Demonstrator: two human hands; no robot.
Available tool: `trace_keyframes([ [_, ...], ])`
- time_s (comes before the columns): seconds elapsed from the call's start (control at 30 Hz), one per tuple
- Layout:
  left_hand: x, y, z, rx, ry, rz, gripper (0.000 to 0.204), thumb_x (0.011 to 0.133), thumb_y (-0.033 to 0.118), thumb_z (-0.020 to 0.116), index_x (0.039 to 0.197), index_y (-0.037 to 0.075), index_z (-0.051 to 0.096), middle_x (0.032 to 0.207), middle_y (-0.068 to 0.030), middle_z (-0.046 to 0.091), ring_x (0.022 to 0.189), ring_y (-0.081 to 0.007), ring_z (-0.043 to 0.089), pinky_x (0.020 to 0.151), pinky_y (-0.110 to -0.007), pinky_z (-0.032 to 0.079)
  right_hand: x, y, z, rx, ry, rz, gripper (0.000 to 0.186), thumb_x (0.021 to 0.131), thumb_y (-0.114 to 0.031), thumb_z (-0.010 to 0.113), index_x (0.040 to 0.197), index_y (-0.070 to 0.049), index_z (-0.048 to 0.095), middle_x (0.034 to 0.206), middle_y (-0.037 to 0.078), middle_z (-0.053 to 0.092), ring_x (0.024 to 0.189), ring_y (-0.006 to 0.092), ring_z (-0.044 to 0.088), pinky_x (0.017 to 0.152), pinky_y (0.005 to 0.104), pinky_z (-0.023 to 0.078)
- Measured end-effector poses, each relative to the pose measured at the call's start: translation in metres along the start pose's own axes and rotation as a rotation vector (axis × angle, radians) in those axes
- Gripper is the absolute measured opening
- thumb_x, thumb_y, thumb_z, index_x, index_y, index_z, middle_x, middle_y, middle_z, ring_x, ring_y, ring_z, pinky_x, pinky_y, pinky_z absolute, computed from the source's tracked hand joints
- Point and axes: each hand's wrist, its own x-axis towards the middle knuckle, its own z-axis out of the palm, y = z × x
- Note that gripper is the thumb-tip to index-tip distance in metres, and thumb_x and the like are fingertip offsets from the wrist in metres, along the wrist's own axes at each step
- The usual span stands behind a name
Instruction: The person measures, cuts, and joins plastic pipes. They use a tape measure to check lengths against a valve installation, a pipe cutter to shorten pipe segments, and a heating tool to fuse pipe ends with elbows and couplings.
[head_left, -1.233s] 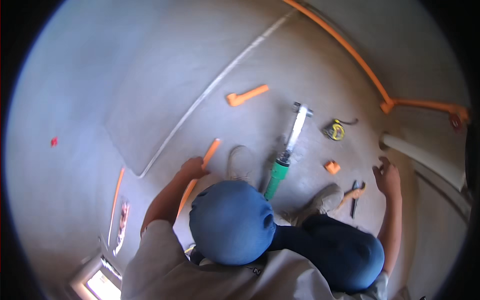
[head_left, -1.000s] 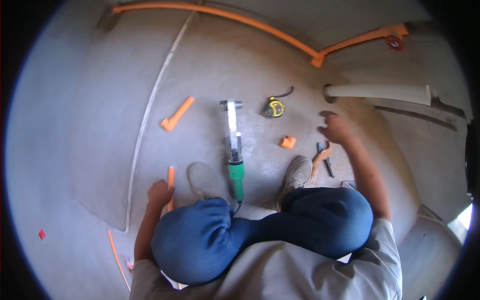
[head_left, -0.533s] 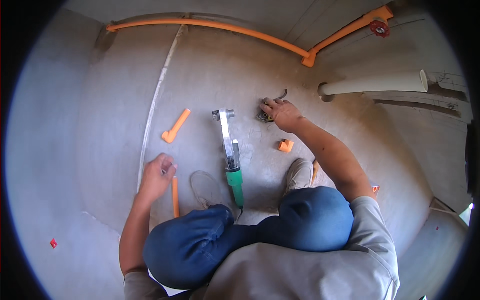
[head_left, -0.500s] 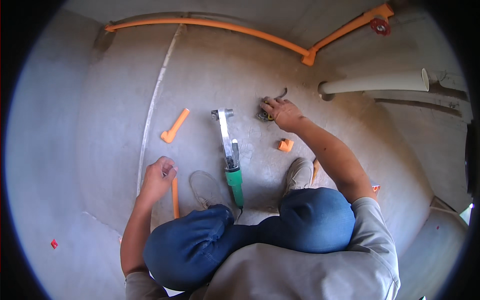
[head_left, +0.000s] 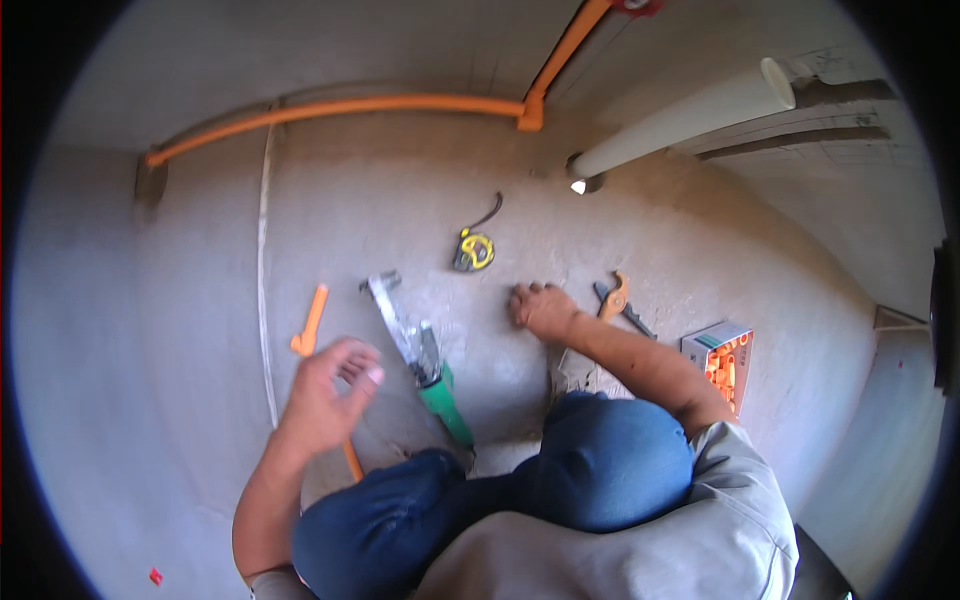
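Left hand (head_left: 335, 400) up over the floor (head_left: 200, 400), fingers loosely curled, narrow gap to the thumb, nothing visible in it. Orange pipe piece with fitting (head_left: 312, 318) lies on the floor just past its fingers, toward the left edge. Longer orange pipe (head_left: 353, 461) partly hidden below the wrist, beside the left knee (head_left: 390, 510).

Right hand (head_left: 545, 312) low at the floor, palm down, fingers bent under; can't tell if it's touching the floor or gripping anything, underside hidden. Tape measure (head_left: 475, 251) just beyond it, toward the floor's far edge, dark strap out. Cutter with orange and dark handles (head_left: 618, 296) on the floor, right of the right hand, near the forearm.

Green-handled tool (head_left: 446, 408) lies on the floor between both hands, tilted, metal end pointing far-left, handle toward the knees; metal end blurry. Box of orange fittings (head_left: 716, 339) sits toward the right edge of the floor, just past the right forearm, open side showing the fittings.

Orange pipe run (head_left: 380, 104) along the floor's far edge, bends up at the far-right corner. Pale pipe (head_left: 690, 122) by a dark hole near that corner.
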Motion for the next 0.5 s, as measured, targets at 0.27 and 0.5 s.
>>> trace_keyframes([
  [0.27, 0.071, 0.041, 0.065, -0.151, -0.298, -0.148, 0.056, 0.098, 0.041, 0.062, 0.133, -0.001, 0.049, 0.118, -0.0127, 0.063, 0.097, -0.0169, 0.065, 0.082, -0.033, 0.055, -0.036, -0.044, -0.137, 1.261, 0.345, -0.002, 0.049, 0.079, -0.024, 0.079, 0.118, 0.001, 0.064, 0.095, 0.018, 0.067, 0.084, 0.033, 0.067, 0.081, 0.042, 0.054],
  [0.5, 0.09, 0.061, 0.064, -0.854, -0.132, -0.119, 0.036, 0.106, 0.029, 0.047, 0.132, 0.004, 0.049, 0.119, -0.0082, 0.061, 0.094, -0.0132, 0.061, 0.074, -0.028, 0.052, -0.046, -0.054, -0.203, 0.905, 0.749, -0.368, 0.05, 0.08, -0.022, 0.083, 0.119, 0.001, 0.063, 0.1, 0.019, 0.063, 0.09, 0.0369, 0.064, 0.081, 0.0425, 0.053],
])
